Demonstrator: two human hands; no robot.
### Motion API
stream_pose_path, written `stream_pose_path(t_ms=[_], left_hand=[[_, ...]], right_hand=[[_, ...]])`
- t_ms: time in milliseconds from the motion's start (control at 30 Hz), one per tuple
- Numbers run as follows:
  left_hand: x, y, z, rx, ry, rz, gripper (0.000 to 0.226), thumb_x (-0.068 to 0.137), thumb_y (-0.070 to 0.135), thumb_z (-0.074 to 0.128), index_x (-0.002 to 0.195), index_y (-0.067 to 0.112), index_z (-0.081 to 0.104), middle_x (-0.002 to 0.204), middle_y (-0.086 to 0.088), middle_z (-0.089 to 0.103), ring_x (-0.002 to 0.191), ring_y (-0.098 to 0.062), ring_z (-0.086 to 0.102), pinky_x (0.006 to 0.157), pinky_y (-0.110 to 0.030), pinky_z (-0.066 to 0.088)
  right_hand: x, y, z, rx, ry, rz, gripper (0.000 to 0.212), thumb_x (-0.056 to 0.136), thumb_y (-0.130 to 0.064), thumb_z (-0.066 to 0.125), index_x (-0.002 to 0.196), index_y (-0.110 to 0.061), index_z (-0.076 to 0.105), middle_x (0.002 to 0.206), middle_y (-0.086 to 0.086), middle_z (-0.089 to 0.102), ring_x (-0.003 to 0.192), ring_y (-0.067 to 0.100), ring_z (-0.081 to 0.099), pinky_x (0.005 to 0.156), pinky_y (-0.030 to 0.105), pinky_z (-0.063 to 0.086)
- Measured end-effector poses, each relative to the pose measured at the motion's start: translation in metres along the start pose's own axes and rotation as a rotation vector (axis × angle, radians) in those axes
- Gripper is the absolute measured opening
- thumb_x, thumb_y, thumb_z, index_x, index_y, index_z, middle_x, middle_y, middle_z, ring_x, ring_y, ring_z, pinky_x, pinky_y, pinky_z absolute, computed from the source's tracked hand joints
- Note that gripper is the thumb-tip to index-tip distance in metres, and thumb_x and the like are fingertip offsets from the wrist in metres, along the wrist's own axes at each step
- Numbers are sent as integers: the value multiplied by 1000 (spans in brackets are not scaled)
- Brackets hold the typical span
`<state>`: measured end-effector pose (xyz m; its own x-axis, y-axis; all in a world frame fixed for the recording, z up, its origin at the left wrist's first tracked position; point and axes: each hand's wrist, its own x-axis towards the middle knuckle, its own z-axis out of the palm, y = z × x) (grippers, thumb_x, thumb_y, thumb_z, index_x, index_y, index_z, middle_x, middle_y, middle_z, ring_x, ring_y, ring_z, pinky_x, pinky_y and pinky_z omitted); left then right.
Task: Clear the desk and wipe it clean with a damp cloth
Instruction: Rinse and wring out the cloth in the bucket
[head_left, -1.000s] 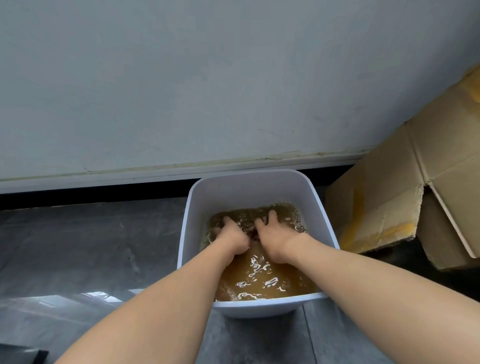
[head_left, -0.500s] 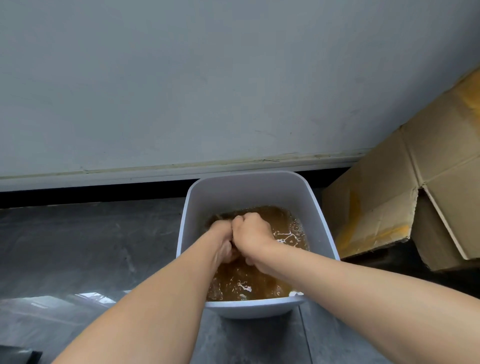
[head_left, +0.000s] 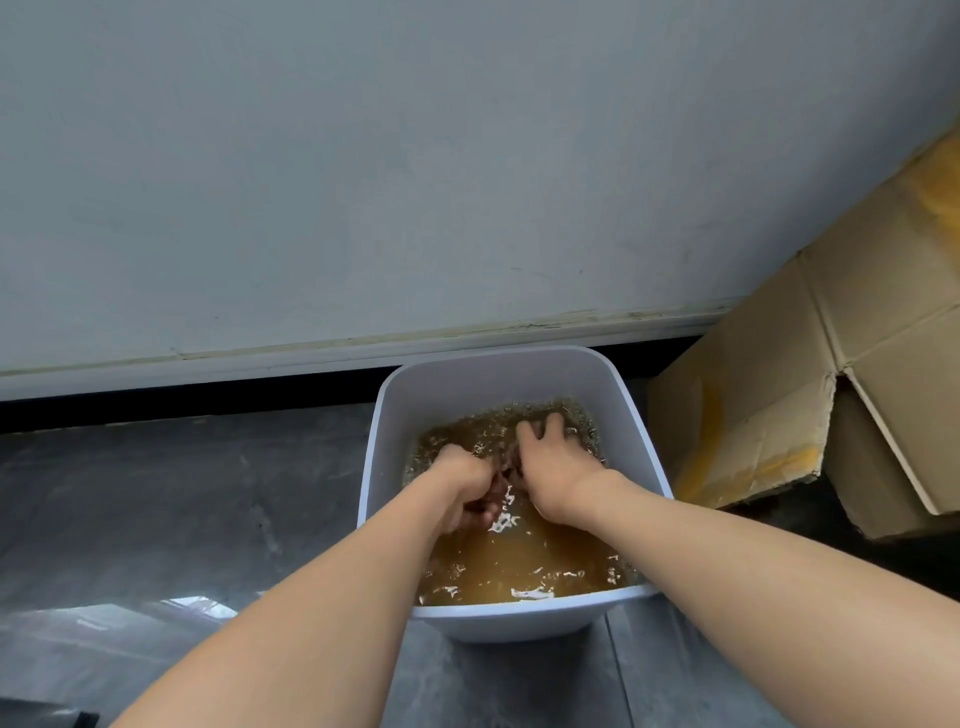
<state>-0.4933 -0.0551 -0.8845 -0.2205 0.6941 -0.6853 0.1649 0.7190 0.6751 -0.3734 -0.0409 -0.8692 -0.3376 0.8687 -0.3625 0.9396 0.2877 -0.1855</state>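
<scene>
left hand (head_left: 467, 488): fingers curled tight round the wet cloth (head_left: 501, 480) | right hand (head_left: 558, 467): fingers spread flat, just beside the cloth | both in brown water (head_left: 519, 561) inside white tub (head_left: 498, 379) on grey floor (head_left: 182, 493)

Tub (head_left: 498, 359) before wall (head_left: 363, 182); box (head_left: 769, 415) right

Light is dim and even; we note no hard shadows, only a cool grey cast on the wall (head_left: 363, 182). A pale reflected patch glares on the floor (head_left: 192, 605) at lower left. White glints break up the brown water (head_left: 519, 566). The cloth (head_left: 496, 491) between left hand (head_left: 465, 486) and right hand (head_left: 558, 467) is a dark blur. The skirting (head_left: 311, 353) bows, and the cardboard box (head_left: 831, 389) leans at the right edge. Focus is soft throughout.
</scene>
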Motion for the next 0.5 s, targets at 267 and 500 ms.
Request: stream_pose_path(t_ms=[267, 500], left_hand=[[3, -7, 4, 391, -14, 78, 26, 99, 18, 49, 119, 3, 56, 109, -15, 64, 87, -27, 63, 68, -36, 53], [2, -3, -4, -249, 69, -101, 24, 101, 11, 42, 80, 2, 51, 47, -10, 48, 33, -18, 46, 39, -19, 34]], right_hand=[[8, -14, 16, 245, -207, 85, 45, 95, -6, 53, 140, -5, 50, 150, 19, 40, 130, 37, 51, 106, 38, 45], [-11, -53, 2, 790, 115, 268, 27, 104, -22, 39, 105, -6, 61, 120, 20, 65, 105, 39, 65, 77, 38, 51]])
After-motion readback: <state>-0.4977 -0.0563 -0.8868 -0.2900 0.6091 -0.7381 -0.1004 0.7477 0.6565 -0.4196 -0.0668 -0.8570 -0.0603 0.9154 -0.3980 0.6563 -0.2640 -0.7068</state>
